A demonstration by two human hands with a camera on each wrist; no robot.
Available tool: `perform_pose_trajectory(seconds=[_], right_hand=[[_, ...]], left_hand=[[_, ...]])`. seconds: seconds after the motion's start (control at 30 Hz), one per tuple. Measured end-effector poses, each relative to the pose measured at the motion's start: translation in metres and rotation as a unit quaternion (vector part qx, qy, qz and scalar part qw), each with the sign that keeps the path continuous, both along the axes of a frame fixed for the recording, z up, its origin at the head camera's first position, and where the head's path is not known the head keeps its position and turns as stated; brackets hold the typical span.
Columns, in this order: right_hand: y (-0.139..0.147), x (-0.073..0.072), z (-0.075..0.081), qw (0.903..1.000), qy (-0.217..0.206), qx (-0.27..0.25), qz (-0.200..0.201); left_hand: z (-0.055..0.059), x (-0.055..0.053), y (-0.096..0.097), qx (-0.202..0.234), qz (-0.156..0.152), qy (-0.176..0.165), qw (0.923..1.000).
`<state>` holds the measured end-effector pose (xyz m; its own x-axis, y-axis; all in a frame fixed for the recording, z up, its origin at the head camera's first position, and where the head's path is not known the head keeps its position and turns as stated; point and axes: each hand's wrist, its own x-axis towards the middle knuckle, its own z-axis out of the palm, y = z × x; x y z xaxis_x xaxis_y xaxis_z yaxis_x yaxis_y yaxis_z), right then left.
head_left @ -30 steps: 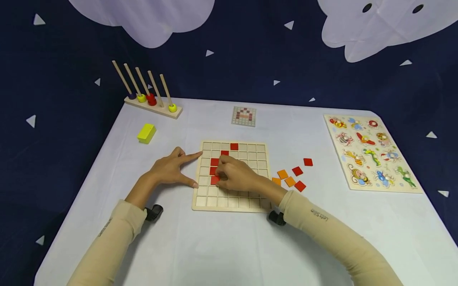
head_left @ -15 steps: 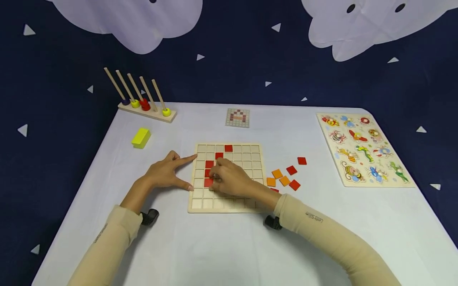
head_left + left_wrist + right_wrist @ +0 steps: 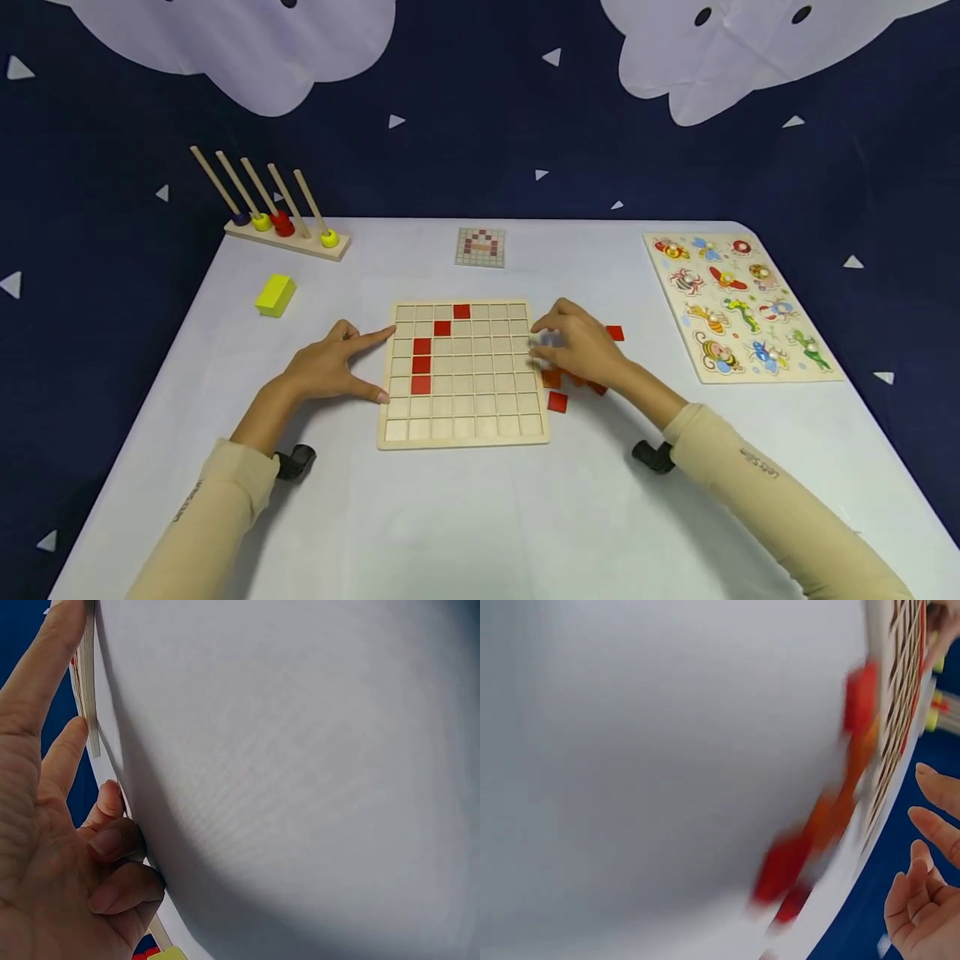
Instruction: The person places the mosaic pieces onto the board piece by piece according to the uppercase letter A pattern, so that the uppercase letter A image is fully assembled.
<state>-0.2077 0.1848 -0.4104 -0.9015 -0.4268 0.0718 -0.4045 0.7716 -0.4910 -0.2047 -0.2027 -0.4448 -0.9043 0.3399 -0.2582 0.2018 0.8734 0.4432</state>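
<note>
A square wooden grid board (image 3: 480, 427) lies flat before me, with several red tiles (image 3: 422, 365) set in its cells toward the left and top. The thumb and forefinger of my left hand (image 3: 324, 367) stretch out and touch the board's left edge; its other fingers are curled in the left wrist view. Just right of the board, my right hand (image 3: 581, 343) hovers over loose tiles, thumb and forefinger apart with nothing visible between them. A loose red tile (image 3: 557, 402) and an orange tile (image 3: 551, 380) show below it; others are partly hidden. They are blurred in the right wrist view.
A small pattern card (image 3: 480, 248) lies behind the board. At the back left are a peg stand (image 3: 292, 240) with coloured beads and a yellow block (image 3: 276, 296). An insect peg puzzle (image 3: 738, 304) lies on the right of the white table (image 3: 450, 525).
My right hand has lifted off the red tiles on the board and moved right, over the loose tiles. My left hand stays at the board's edge. The head view has shifted slightly.
</note>
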Motion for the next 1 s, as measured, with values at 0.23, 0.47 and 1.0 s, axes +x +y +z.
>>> perform_pose_trajectory(seconds=[0.23,0.47,1.0], right_hand=[[0.072,-0.008,-0.006,0.9977,0.008,0.015,-0.066],[0.105,-0.01,-0.012,0.9963,0.023,0.026,-0.079],[0.12,-0.012,-0.028,0.9949,0.063,0.03,-0.073]], left_hand=[[0.001,0.001,0.0,0.003,0.001,-0.004,1.0],[0.001,0.0,0.001,0.001,0.002,-0.006,1.0],[0.003,0.0,0.0,-0.002,0.002,-0.004,1.0]])
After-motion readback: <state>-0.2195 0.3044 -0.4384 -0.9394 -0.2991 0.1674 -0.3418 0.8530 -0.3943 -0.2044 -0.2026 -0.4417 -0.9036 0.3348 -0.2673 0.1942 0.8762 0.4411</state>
